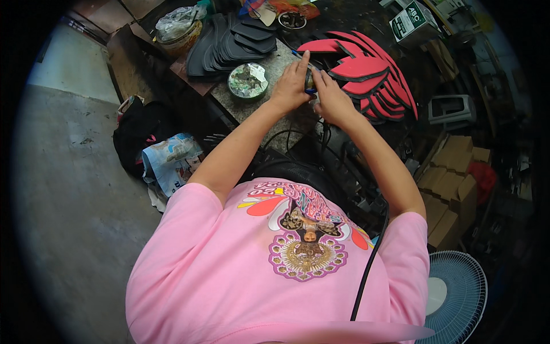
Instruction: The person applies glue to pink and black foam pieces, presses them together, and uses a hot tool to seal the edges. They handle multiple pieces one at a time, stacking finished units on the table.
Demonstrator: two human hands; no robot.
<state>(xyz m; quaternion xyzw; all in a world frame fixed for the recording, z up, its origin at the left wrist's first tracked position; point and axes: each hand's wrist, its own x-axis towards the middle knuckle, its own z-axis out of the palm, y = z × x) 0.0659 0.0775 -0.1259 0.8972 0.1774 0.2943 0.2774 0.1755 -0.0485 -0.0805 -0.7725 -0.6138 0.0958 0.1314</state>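
My left hand [292, 85] and my right hand [335, 102] are close together over the worktable, fingers pointing away from me. Between them is a small blue-edged thing [311, 80], mostly covered by my fingers; its kind is unclear. Both hands seem closed against it. To the right fan out several red-topped, black-edged sole-shaped pieces [360, 67]. A round tin [247, 81] with pale, crusted contents stands left of my left hand. Behind the tin lie overlapping stacks of dark grey sole-shaped pieces [226, 46].
A bucket topped with a plastic bag [179, 28] stands at the far left. A small bowl of dark bits [292, 21] and a green-and-white can [413, 24] are at the back. Right are a grey stool [451, 110], cardboard boxes [450, 183] and a fan [458, 295]. A black cable [372, 258] crosses my shirt.
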